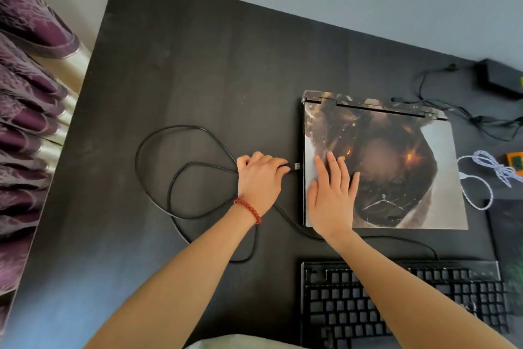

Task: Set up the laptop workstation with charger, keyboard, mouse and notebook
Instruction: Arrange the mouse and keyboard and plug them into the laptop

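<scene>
Presently: left hand (259, 178) pinching USB plug (296, 166) beside laptop (382, 161), right hand (332, 193) flat atop; misalignment risks jamming.

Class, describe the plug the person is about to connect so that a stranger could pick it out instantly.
Start at the closed laptop with the picture on its lid, on the black desk. Just off its left edge, the left hand pinches a small metal USB plug. Unlike the white braided cable on the right, its cable is black.
</scene>
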A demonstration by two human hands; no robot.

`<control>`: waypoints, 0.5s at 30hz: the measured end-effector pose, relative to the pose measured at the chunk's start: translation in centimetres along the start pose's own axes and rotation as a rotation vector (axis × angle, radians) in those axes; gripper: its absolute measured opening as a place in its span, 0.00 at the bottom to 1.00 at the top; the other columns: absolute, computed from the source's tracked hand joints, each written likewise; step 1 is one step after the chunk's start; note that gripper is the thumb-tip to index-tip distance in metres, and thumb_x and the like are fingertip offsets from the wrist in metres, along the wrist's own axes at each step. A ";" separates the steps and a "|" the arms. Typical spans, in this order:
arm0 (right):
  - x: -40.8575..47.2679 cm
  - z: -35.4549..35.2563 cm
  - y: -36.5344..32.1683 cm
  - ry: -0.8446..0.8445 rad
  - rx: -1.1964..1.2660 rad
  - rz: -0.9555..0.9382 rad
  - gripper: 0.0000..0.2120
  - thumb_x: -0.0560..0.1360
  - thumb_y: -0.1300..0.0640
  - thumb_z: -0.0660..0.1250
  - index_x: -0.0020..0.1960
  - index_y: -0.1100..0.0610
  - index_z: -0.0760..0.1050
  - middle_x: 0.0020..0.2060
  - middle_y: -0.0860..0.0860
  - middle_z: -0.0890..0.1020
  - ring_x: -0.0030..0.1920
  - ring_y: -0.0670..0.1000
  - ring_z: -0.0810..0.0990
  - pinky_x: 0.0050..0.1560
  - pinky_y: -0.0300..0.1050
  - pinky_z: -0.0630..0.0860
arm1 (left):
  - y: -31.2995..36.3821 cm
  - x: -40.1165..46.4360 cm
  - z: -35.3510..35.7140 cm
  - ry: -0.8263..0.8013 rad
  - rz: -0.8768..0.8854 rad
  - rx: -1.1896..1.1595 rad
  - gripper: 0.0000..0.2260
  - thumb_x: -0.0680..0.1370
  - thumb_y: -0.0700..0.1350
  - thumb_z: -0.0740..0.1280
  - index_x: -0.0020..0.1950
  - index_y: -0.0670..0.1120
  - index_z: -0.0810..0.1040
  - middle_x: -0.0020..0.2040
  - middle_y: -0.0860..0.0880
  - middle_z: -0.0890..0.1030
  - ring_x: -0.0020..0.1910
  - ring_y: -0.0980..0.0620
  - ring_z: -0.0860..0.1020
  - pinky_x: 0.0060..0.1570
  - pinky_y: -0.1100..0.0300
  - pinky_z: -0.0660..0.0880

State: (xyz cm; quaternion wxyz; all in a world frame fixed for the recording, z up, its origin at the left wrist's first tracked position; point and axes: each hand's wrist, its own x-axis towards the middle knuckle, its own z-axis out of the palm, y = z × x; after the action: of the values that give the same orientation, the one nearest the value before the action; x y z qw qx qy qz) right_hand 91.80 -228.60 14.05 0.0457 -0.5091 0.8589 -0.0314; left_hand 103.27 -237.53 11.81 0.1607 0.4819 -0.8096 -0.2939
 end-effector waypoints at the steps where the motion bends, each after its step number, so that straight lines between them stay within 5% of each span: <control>1: 0.0 0.0 0.0 0.006 -0.005 -0.001 0.24 0.75 0.54 0.47 0.69 0.56 0.65 0.69 0.59 0.70 0.71 0.61 0.64 0.68 0.68 0.56 | 0.0 -0.2 0.1 -0.003 -0.007 -0.017 0.11 0.79 0.49 0.59 0.53 0.50 0.81 0.44 0.50 0.83 0.51 0.49 0.75 0.52 0.55 0.56; 10: -0.1 0.2 -0.2 0.016 -0.023 0.002 0.23 0.75 0.54 0.48 0.69 0.56 0.65 0.68 0.59 0.70 0.70 0.61 0.65 0.68 0.67 0.56 | 0.3 0.4 -0.2 0.000 -0.037 -0.096 0.10 0.78 0.48 0.61 0.50 0.51 0.81 0.41 0.52 0.84 0.48 0.50 0.76 0.52 0.56 0.54; 15: -0.1 0.0 -0.3 0.007 -0.025 0.001 0.23 0.75 0.54 0.48 0.69 0.56 0.66 0.68 0.59 0.70 0.70 0.61 0.65 0.68 0.67 0.57 | 0.3 0.2 0.0 0.042 0.100 0.053 0.08 0.75 0.45 0.67 0.53 0.52 0.81 0.35 0.52 0.81 0.39 0.50 0.77 0.50 0.51 0.69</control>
State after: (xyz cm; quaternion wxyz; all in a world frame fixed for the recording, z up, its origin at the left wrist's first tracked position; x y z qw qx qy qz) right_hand 92.13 -228.65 14.11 0.0361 -0.5093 0.8596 -0.0224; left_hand 103.02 -237.57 11.98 0.1792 0.4511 -0.8366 -0.2539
